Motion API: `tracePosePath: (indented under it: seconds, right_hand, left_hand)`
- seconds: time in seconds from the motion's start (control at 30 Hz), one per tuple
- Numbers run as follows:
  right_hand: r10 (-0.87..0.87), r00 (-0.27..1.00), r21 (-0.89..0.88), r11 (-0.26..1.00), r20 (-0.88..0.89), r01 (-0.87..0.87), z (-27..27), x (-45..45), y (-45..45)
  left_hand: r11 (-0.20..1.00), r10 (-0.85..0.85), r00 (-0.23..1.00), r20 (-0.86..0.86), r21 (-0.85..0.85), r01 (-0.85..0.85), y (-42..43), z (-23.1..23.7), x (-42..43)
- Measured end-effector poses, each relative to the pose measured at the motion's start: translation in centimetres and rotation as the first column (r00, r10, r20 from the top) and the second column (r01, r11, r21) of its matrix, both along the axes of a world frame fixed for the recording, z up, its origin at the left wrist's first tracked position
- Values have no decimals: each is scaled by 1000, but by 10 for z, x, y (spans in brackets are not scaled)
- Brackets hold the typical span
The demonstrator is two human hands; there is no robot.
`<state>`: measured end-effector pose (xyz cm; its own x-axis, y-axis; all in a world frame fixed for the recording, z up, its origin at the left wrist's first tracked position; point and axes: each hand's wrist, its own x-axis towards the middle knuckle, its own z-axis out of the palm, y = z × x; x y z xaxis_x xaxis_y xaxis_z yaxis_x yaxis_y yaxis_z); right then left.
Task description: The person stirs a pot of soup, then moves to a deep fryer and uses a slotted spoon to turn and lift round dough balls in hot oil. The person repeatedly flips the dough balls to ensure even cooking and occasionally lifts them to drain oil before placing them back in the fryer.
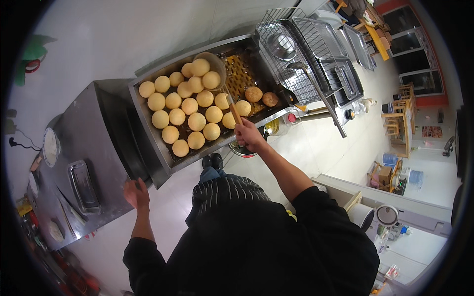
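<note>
My right hand (250, 135) grips the wooden handle (236, 113) of a round mesh skimmer (221, 66). Several pale golden dough balls sit in or over the skimmer's bowl, one of them a ball (211, 80) near its rim. Around it, many more golden balls (196, 121) float in the dark oil of a rectangular steel fryer (218, 146). Two browner balls (253, 94) lie at the fryer's right end, by a slotted plate (237, 72). My left hand (137, 193) holds nothing, fingers apart, by the edge of a steel worktable (107, 177).
A wire rack (314, 48) with a steel bowl (281, 46) stands right of the fryer. A long-handled ladle (326, 103) lies across it, its handle jutting toward me. On the worktable are a steel tray (84, 188) and a bowl of white powder (51, 147). An oil jug (281, 125) stands below.
</note>
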<state>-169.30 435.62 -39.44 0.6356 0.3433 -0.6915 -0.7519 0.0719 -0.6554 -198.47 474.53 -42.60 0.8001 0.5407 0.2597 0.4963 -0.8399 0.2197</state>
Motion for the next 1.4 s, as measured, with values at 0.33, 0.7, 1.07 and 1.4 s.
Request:
tracePosePath:
  seconds: [0.33,0.7,1.07,1.4]
  right_hand:
    - [468,693,-602,796,548,-62,19,-39,-4]
    - [657,652,-892,448,379,66,31,-26,-143]
    - [224,972,-500,851,72,-159,-15,-51,-182]
    - [-108,844,198,949,-525,245,-45,-71,-78]
  left_hand:
    - [1000,-3,1000,-21,-9,3,-1,-1,-3]
    - [1000,16,999,-31,9,-15,0,-5,-5]
    - [999,49,998,-50,-5,-49,-1,-3,-4]
    - [999,21,1000,-4,33,-21,-2,-1,-3]
